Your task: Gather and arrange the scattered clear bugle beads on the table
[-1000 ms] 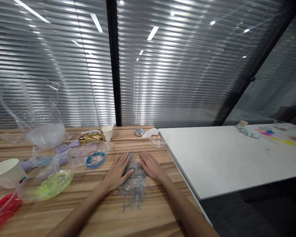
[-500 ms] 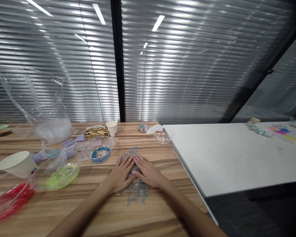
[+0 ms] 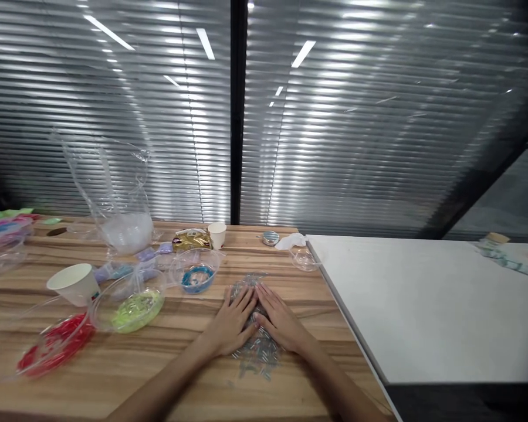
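Wooden table (image 3: 114,375), bead pile (image 3: 257,346) running front-to-back

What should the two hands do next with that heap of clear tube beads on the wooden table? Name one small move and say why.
Probably cup the left hand and right hand and draw the clear tube beads into a tighter heap. Both palms lie flat on the pile with fingertips meeting, yet loose beads show scattered on the wooden table near the wrists.
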The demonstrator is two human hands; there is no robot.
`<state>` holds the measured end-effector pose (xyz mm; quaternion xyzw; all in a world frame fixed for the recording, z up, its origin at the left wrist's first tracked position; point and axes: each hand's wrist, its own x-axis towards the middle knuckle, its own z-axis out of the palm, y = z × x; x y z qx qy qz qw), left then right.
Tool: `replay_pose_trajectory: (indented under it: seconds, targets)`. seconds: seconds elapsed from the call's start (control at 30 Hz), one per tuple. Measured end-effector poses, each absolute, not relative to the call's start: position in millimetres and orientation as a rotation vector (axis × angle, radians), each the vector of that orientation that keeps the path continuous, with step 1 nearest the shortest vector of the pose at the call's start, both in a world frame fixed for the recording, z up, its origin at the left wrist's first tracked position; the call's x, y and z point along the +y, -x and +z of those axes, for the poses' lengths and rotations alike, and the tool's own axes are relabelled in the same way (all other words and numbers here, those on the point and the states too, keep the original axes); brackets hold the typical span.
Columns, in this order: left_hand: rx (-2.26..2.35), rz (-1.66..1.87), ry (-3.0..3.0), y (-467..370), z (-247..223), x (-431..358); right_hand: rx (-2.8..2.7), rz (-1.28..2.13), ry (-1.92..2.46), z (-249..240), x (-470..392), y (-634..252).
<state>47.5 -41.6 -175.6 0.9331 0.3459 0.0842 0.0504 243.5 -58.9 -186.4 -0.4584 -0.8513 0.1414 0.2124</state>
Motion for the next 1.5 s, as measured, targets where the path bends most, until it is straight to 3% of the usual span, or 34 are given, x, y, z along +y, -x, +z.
replay_pose_trajectory:
  seconds: [0.47,0.7,0.9,1.5]
  targets:
    - [1.115,0.49,-2.895,-51,-157,-46,-2.152,0.608,1.287,-201,-51,-249]
    - [1.753,0.963,-2.849,-8,-130,-34,-2.064,0.663,1.282,-205,-45,-251]
    - [1.804,0.707,-2.896,27,-149,-46,-2.078,0.648,1.262,-210,-42,-253]
    - [1.919,0.761,-2.9,38,-170,-50,-2.111,0.551,1.236,-207,-41,-249]
